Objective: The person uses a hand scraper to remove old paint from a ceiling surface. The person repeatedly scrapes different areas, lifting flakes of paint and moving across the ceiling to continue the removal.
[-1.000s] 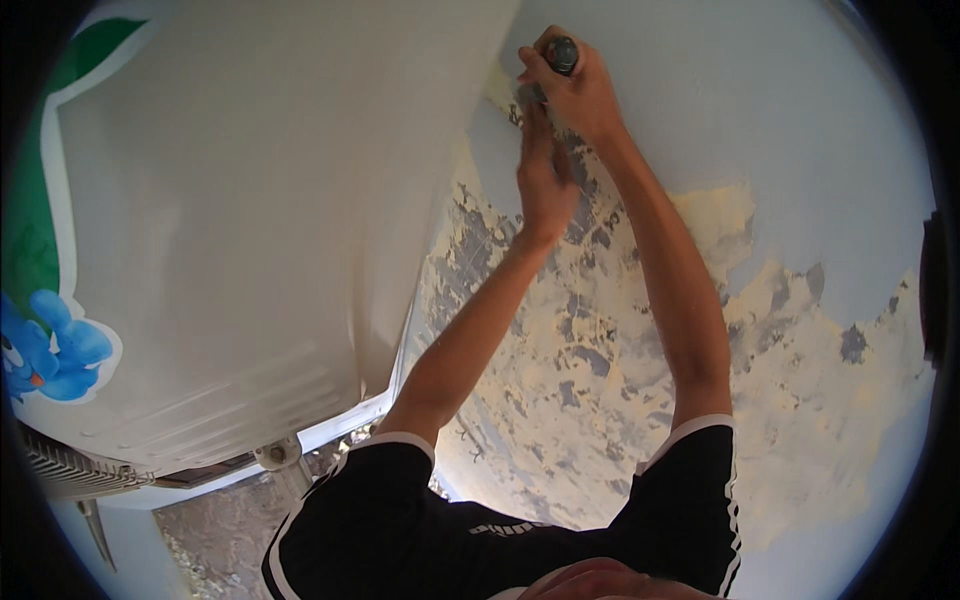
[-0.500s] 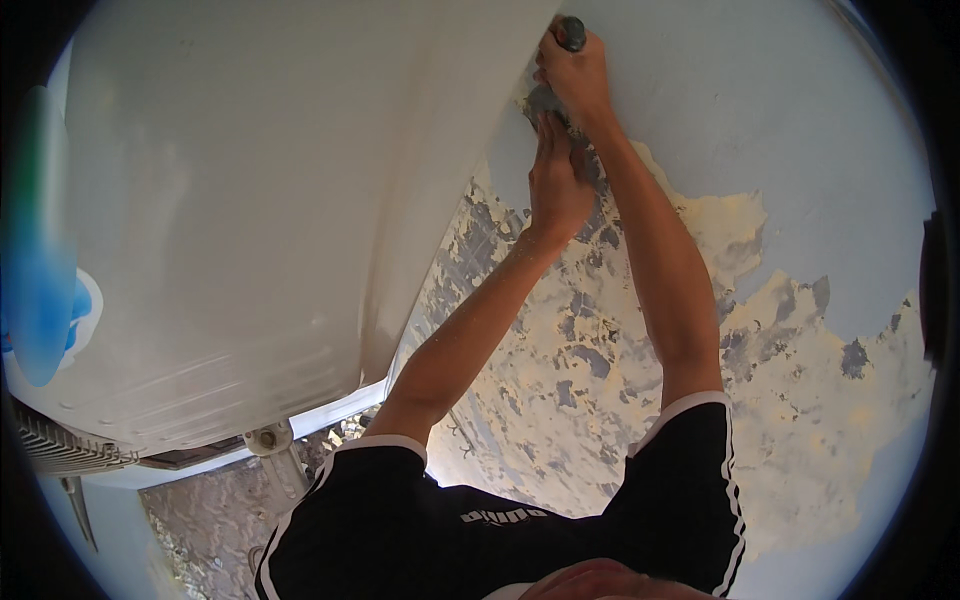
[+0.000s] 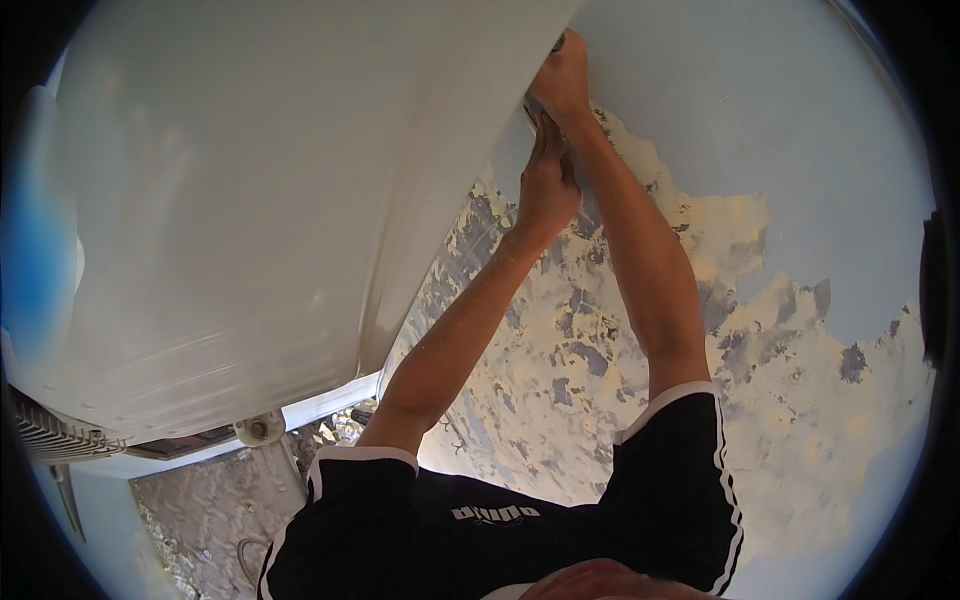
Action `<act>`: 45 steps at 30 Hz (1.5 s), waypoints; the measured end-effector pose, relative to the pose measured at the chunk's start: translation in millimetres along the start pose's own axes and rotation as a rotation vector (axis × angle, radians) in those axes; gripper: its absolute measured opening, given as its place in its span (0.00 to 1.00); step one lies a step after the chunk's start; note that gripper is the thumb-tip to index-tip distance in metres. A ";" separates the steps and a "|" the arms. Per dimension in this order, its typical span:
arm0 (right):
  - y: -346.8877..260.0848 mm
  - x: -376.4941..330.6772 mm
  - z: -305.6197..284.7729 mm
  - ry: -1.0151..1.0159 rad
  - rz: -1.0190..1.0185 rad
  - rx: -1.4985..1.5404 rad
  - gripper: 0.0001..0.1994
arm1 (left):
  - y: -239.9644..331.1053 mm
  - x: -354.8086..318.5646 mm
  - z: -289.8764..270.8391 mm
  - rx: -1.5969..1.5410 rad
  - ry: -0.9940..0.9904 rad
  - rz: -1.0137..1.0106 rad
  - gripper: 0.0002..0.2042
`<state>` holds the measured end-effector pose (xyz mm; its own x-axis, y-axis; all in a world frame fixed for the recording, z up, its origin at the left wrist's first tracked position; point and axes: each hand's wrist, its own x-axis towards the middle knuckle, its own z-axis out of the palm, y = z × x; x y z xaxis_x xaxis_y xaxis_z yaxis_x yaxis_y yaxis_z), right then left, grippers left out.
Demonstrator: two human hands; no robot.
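My right hand (image 3: 564, 82) is closed around the dark handle of a scraper (image 3: 559, 43), close to the edge of a large white appliance panel (image 3: 260, 200). Just below it, my left hand (image 3: 548, 195) has its fingers stretched out together toward the blade, seemingly resting against it. Most of the blade is hidden by my hands and the panel's edge. Behind both arms is a wall (image 3: 590, 400) with pale blue paint at the top and patchy yellowish and grey areas where the paint is gone.
The white panel fills the left side and slants close to my hands. Beneath it show a pale foot (image 3: 260, 430) and a wire grille (image 3: 60, 430). A blurred blue and white object (image 3: 35, 260) is at the far left. Brownish, rough floor (image 3: 215, 510) lies below.
Both hands have shifted slightly left with the scraper, which is now partly behind the panel's edge. My right hand sits a little lower, and its handle shows less.
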<state>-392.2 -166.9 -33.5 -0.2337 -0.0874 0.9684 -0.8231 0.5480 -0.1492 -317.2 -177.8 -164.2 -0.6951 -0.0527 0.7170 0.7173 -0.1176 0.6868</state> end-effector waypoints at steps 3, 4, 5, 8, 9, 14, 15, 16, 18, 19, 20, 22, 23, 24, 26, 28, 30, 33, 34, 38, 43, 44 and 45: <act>-3.9 15.9 -6.4 -0.015 0.081 0.006 0.15 | 14.6 14.2 -5.6 -0.039 -0.049 -0.076 0.31; 3.0 13.4 -10.5 0.000 0.119 0.039 0.15 | 20.4 18.5 -1.7 -0.007 -0.030 -0.103 0.31; 13.1 -2.5 -14.2 0.016 0.185 0.068 0.15 | 19.7 10.8 1.7 0.030 -0.024 -0.155 0.32; 0.7 -9.1 0.5 0.021 0.164 0.102 0.14 | -11.0 -8.7 -0.9 -0.028 0.114 0.120 0.31; 0.2 -6.8 2.4 0.016 0.168 0.104 0.14 | -10.7 -8.5 -3.4 -0.024 0.078 0.107 0.30; 11.4 -14.6 -0.9 0.021 0.283 0.241 0.14 | -15.9 -3.5 1.4 0.054 0.054 0.037 0.28; 10.6 -21.1 0.7 0.016 0.284 0.238 0.14 | -21.3 -8.5 -1.7 0.051 0.057 0.041 0.27; 9.5 -28.1 3.1 0.005 0.287 0.235 0.14 | -28.0 -12.4 -7.9 0.049 0.061 0.045 0.27; -6.7 -9.6 6.9 -0.013 0.139 0.105 0.13 | -26.0 1.2 -16.5 0.055 0.071 0.129 0.25; -3.5 -7.9 4.8 -0.022 0.157 0.069 0.13 | -22.0 0.8 -15.4 0.052 0.017 0.090 0.26; 1.1 -1.1 -1.3 -0.027 0.164 0.021 0.13 | -8.0 3.8 -13.4 0.040 -0.036 0.062 0.27; 22.1 -8.9 -1.3 -0.005 0.199 0.046 0.12 | -5.4 -1.6 -9.5 0.033 -0.106 -0.106 0.28; 31.2 -20.2 -2.9 0.023 0.225 0.101 0.12 | -12.0 -10.6 -7.2 0.042 -0.102 -0.102 0.29; 13.1 -28.4 5.7 -0.030 0.223 0.095 0.12 | -20.3 -18.9 -11.7 0.065 -0.082 -0.099 0.29; -5.5 -32.0 25.7 -0.037 0.101 0.082 0.12 | -22.7 -30.3 -20.4 0.048 -0.094 -0.137 0.29; 4.4 -21.3 15.5 -0.044 0.050 -0.015 0.11 | 2.1 -15.9 -27.5 -0.052 -0.155 -0.177 0.28; 25.1 -18.3 0.0 -0.064 0.114 -0.143 0.11 | -0.5 -14.1 -20.6 -0.049 -0.163 -0.111 0.27; 4.2 -41.6 8.4 -0.035 0.177 0.090 0.11 | -24.8 -33.7 -22.4 0.052 -0.100 -0.017 0.27; -1.5 -41.4 10.3 -0.057 0.169 0.087 0.11 | -28.6 -35.5 -25.7 0.013 -0.109 -0.033 0.27; 0.6 -37.3 -1.7 0.009 0.174 0.113 0.11 | -8.6 -23.1 -21.0 -0.143 -0.204 -0.167 0.29; -9.5 -41.5 9.3 -0.081 0.216 0.023 0.12 | -21.1 -35.9 -33.2 -0.156 -0.215 -0.173 0.28; -11.3 -28.3 9.8 -0.116 0.215 -0.034 0.13 | -12.3 -26.1 -39.1 -0.156 -0.225 -0.169 0.28; -9.6 -22.6 2.6 -0.098 0.236 -0.051 0.13 | -5.8 -16.9 -42.7 -0.156 -0.233 -0.165 0.28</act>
<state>-380.4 -172.4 -54.6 -0.4675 -0.0312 0.8834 -0.7132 0.6038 -0.3561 -311.7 -218.5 -185.4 -0.7589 0.2063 0.6176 0.5671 -0.2567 0.7826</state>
